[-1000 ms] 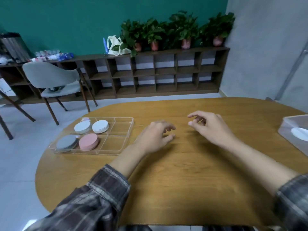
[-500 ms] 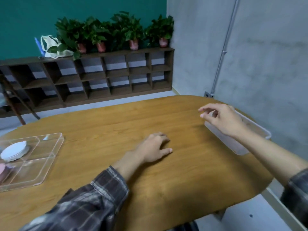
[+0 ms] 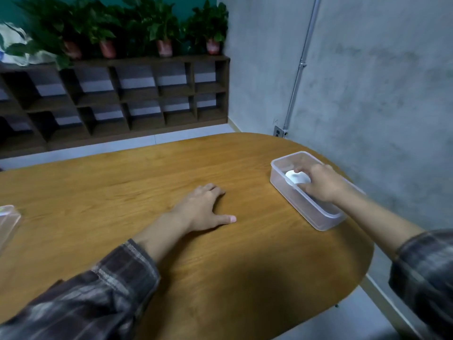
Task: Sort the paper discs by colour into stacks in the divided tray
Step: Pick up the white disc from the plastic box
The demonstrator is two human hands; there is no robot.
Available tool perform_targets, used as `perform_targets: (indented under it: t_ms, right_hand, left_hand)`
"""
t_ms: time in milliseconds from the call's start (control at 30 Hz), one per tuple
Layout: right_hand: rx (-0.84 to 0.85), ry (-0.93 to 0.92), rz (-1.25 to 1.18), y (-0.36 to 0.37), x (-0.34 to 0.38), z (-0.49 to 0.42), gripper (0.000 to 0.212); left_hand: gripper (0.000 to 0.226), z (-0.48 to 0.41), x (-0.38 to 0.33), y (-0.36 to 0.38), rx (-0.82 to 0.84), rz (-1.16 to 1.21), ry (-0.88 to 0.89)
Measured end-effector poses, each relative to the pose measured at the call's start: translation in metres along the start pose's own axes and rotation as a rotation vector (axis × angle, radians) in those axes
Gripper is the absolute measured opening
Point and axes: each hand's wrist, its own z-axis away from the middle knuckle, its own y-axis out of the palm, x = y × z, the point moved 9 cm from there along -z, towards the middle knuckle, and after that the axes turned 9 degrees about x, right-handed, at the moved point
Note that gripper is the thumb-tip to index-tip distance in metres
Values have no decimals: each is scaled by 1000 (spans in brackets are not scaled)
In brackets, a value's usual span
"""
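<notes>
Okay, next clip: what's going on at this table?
A person's right hand reaches into the clear plastic rectangular box at the right end of the oval wooden table, touching a white paper disc inside. It is unclear whether the disc is gripped yet. The left hand rests flat and empty on the tabletop. Only a corner of the clear divided tray shows at the far left edge, so this disc is not yet sorted.

Right hand (image 3: 321, 184) around white disc (image 3: 295, 178)
</notes>
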Motion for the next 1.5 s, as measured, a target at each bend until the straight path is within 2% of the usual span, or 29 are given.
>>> perform_targets:
  t_ms: [100, 233, 467, 667, 900, 1000, 1067, 1200, 1333, 1433, 1500]
  right_hand:
    - [56, 61, 82, 11, -4, -10, 54]
    - [97, 103, 122, 16, -4, -19, 40]
    - [65, 71, 106, 15, -2, -20, 54]
    - [76, -16, 144, 11, 7, -15, 33]
    - [-57, -127, 151, -5, 20, 3, 44]
    - [-144, -117, 128, -13, 14, 9, 31]
    - [-209, -119, 107, -20, 11, 12, 30]
    - [-320, -206, -22, -44, 20, 29, 23]
    - [-376, -323, -136, -69, 50, 57, 16]
    - [-416, -438, -213, -85, 86, 84, 15]
    - [-382, -499, -298, -87, 111, 96, 13]
  left_hand:
    - [92, -1, 0, -2, 10, -5, -20]
    - [90, 0, 1, -1, 15, -7, -28]
    - [89, 4, -2, -1, 22, -1, -28]
    - [90, 6, -3, -1, 20, 7, -29]
    - [91, 8, -4, 3, 25, 5, -23]
    - [93, 9, -3, 5, 26, 22, -27]
    - [93, 9, -2, 7, 29, 40, -30]
    - [87, 13, -2, 4, 18, 54, -18]
    - [54, 27, -14, -20, -158, 127, 62]
    - [35, 48, -30, -55, -393, 321, 184]
    - [30, 65, -37, -76, -495, 455, 242]
